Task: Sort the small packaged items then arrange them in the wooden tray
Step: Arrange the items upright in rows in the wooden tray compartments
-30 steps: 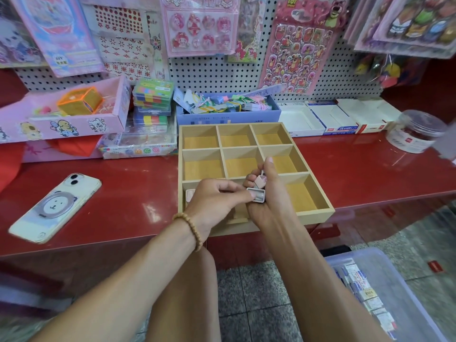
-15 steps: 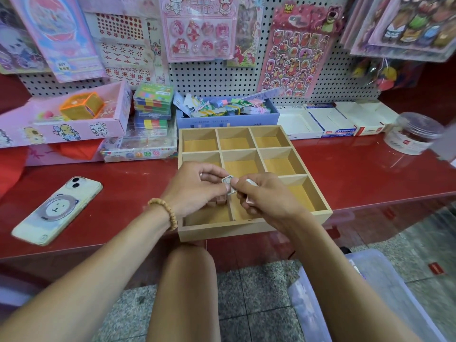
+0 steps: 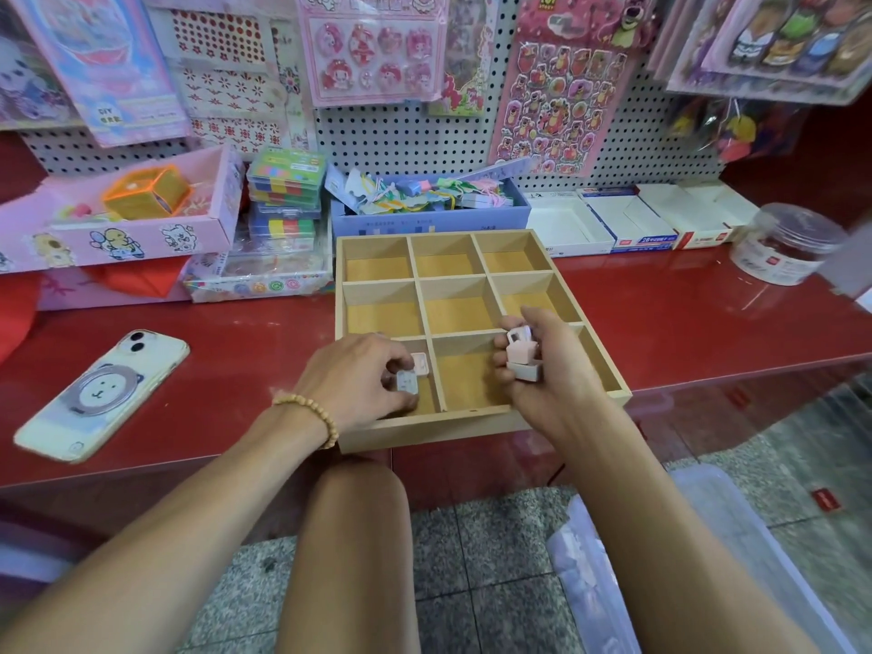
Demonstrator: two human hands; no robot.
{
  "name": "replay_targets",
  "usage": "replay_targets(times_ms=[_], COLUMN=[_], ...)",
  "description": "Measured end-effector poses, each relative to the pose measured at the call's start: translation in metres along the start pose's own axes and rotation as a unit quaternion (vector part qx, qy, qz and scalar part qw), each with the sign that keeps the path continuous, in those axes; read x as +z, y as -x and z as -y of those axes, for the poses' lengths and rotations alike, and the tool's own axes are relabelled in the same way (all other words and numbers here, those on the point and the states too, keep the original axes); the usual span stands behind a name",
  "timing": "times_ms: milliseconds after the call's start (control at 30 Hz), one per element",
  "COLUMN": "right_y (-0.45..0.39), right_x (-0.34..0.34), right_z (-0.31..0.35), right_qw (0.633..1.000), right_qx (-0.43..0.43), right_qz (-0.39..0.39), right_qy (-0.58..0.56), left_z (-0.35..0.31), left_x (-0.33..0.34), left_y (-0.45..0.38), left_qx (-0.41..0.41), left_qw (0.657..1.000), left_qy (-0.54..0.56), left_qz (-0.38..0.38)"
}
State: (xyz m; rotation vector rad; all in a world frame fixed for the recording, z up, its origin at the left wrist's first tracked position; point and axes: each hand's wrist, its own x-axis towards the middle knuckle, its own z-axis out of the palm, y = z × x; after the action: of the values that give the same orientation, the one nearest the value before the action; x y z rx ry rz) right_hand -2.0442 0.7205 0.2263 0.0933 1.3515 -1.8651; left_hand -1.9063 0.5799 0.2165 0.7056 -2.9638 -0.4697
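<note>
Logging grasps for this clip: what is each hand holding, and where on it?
Left hand pinches a small pack by its edges, low in the tray's near-left compartment. Right hand grips a few pink-white packs around their sides, above the tray.

One head-worn camera looks forward and down, close over the red surface (image 3: pixel 684 323) toward the pegboard (image 3: pixel 424 134).

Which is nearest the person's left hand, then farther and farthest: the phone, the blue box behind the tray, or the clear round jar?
From the left hand:
1. Phone, lying to its left on the red counter.
2. Blue box, behind the wooden tray.
3. Clear round jar, far right.
</note>
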Motion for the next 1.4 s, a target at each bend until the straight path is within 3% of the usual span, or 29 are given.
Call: replay_targets(times_ms=[167, 500, 633, 700, 767, 1033, 1233, 1400], right_y=[0.002, 0.008, 0.010, 0.010, 0.008, 0.011, 0.007, 0.013], right_x=[-0.005, -0.006, -0.001, 0.003, 0.006, 0.016, 0.003, -0.004], right_z=[-0.001, -0.012, -0.016, -0.019, -0.021, -0.028, -0.017, -0.006], right_qw=[0.999, 0.994, 0.989, 0.990, 0.992, 0.994, 0.986, 0.934], right_qx=[-0.001, -0.012, -0.037, -0.052, -0.068, -0.061, -0.083, -0.057], right_qz=[0.031, 0.088, 0.086, 0.073, 0.059, 0.088, 0.021, 0.143], right_qy=[-0.037, 0.072, 0.114, 0.110, 0.093, 0.029, 0.141, 0.322], left_z=[-0.005, -0.004, -0.004, -0.010, -0.021, -0.040, -0.028, -0.012], left_x=[0.011, 0.014, 0.014, 0.010, 0.007, 0.010, -0.009, -0.023], left_y=[-0.008, -0.011, -0.004, 0.000, 0.004, 0.005, 0.008, 0.004], left_qx=[0.013, 0.024, 0.024, 0.022, 0.022, -0.002, 0.023, 0.042], left_qw=[1.000, 0.999, 0.991, 0.967, 0.948, 0.928, 0.934, 0.945], left_qy=[-0.015, -0.035, 0.099, 0.209, 0.277, 0.356, 0.355, 0.323], left_qz=[0.015, 0.007, -0.083, -0.144, -0.154, -0.111, -0.026, 0.002])
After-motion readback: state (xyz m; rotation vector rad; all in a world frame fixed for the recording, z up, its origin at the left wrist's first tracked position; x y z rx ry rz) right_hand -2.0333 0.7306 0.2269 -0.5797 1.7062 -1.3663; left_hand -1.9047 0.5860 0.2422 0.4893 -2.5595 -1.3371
